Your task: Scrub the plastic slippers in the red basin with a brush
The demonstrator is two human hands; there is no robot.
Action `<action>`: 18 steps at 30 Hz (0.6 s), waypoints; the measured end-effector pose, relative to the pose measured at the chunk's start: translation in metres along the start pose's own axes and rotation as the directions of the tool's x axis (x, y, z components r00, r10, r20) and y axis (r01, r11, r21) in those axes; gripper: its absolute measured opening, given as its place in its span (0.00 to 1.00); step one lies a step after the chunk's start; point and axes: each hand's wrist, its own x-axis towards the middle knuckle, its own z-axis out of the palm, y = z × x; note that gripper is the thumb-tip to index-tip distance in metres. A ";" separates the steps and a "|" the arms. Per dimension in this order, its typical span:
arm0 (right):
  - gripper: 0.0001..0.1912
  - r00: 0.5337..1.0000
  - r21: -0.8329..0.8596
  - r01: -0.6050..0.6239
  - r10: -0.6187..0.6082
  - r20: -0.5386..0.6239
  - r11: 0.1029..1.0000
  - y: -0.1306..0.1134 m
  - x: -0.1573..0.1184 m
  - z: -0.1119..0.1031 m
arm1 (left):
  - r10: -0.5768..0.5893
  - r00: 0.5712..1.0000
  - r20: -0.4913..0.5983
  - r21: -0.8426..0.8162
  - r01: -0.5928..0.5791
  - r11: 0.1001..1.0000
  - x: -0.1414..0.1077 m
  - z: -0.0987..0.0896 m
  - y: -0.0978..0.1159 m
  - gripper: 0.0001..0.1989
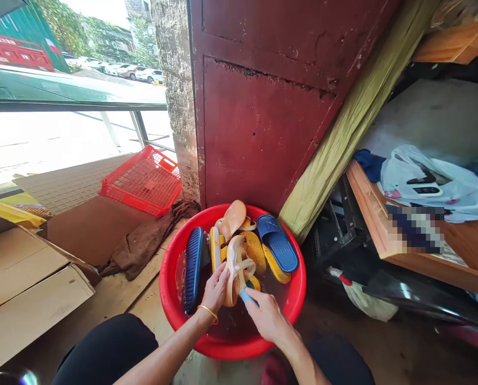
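Note:
A red basin (170, 267) of dark water sits on the floor in front of me, holding several slippers. My left hand (214, 291), with a gold bangle on the wrist, grips a beige sandal (237, 267) by its side. My right hand (265, 315) holds a light blue brush handle (247, 298) against the sandal's lower end. Dark blue slippers (193, 267) lie at the basin's left and right (279, 243), yellow slippers (257, 251) in the middle, and another beige sandal (233, 218) at the far rim.
A red metal door (258, 117) stands just behind the basin. A brown rag (146, 240) and a red plastic crate (144, 182) lie at the left, cardboard boxes (25, 283) nearer left. A wooden shelf (383, 230) with a white bag (427, 184) is at the right.

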 end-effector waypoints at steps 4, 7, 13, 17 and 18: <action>0.17 0.993 0.151 -0.008 -0.011 0.120 0.988 0.002 -0.047 -0.025 | -0.029 0.996 -0.084 -0.073 0.023 0.997 0.010 -0.005 0.006 0.34; 0.21 0.981 0.253 -0.157 0.121 0.150 0.955 0.029 -0.068 -0.048 | -0.145 0.989 -0.025 -0.110 0.141 0.984 0.012 -0.002 0.012 0.34; 0.30 0.937 0.303 -0.095 0.188 -0.294 0.948 0.069 -0.052 -0.050 | -0.135 0.982 0.130 0.017 0.134 0.991 0.004 0.005 0.020 0.39; 0.22 0.925 -0.119 0.073 -0.112 -0.364 0.990 0.056 -0.021 -0.021 | 0.025 0.984 0.174 0.169 -0.055 0.984 -0.011 0.000 0.015 0.36; 0.22 0.935 -0.216 0.068 -0.138 -0.327 0.974 0.052 -0.013 -0.015 | 0.043 0.982 0.184 0.195 -0.080 0.978 -0.015 -0.001 0.015 0.36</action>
